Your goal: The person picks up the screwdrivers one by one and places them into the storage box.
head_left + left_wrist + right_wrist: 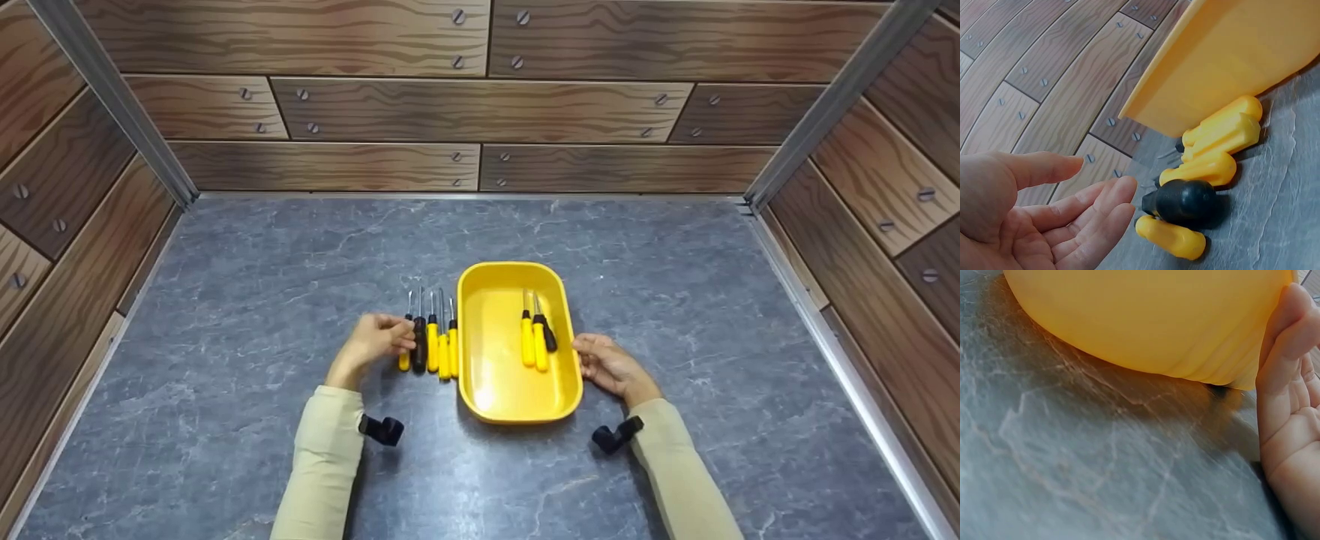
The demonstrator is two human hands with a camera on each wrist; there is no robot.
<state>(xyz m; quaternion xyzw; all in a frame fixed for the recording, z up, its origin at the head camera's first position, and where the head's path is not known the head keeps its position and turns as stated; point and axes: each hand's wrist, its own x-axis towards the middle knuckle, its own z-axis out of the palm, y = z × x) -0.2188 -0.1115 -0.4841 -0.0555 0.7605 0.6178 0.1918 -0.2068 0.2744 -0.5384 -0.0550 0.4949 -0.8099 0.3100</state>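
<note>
My left hand [382,336] hovers over several screwdrivers lined up left of a yellow tray. In the left wrist view its thumb and fingers [1089,208] stand apart with nothing between them. The nearest are a yellow-handled screwdriver [1171,238] and a black-handled screwdriver [1185,201]; more yellow handles [1221,135] lie close to the tray's wall. My right hand [611,366] holds the yellow tray [517,401] at its right rim, fingers bent against the outside. Inside the tray lie two yellow-handled screwdrivers [528,341] and a smaller black-handled one [550,339].
A grey marbled tabletop [247,300] lies under everything. Wood-patterned panels [480,109] enclose the back and both sides, with metal strips [855,405] along the edges. Both sleeved wrists carry small black cameras [382,430].
</note>
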